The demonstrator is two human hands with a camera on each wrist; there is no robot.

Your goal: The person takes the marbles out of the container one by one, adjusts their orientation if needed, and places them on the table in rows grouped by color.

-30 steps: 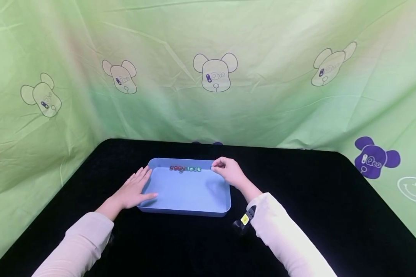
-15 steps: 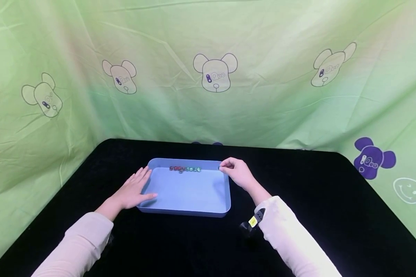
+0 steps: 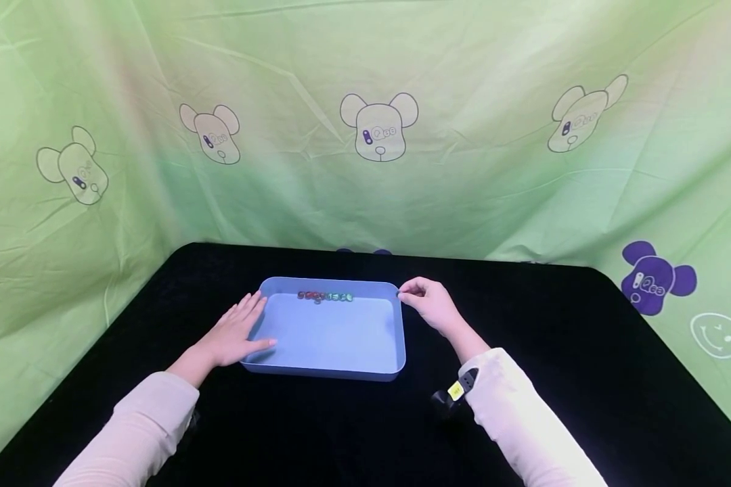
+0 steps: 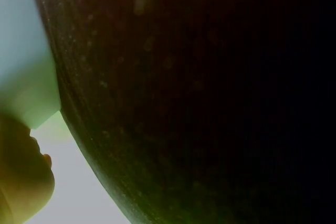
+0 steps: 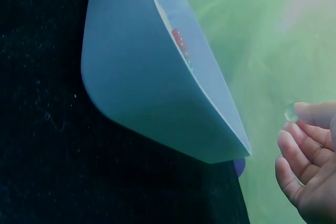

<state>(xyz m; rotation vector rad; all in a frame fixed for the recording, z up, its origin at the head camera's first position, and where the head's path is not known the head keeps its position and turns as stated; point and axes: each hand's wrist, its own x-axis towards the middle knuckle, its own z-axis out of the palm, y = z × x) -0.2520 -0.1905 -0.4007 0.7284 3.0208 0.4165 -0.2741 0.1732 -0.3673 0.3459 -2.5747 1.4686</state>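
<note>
My left hand (image 3: 231,337) lies over the left rim of a blue tray (image 3: 335,338), fingers straight and thumb reaching inside. At the tray's far right corner, my right hand (image 3: 432,306) pinches a small, round, clear greenish glass bead (image 5: 291,113) between thumb and index finger, above rim height in the right wrist view. Along the tray's far wall runs a row of glass beads: red beads (image 3: 312,295) on the left, green beads (image 3: 340,297) on the right. One more bead (image 3: 318,302) sits just in front of the row's middle.
The tray stands on a table with a black cloth (image 3: 317,433). A green curtain (image 3: 280,189) with printed bear heads hangs behind and at both sides. Below the right cuff is a black wrist device with a yellow label (image 3: 455,391).
My right hand has moved right, from over the tray's far wall to its far right corner, still pinching the bead. The left hand and the row of beads stay put.
</note>
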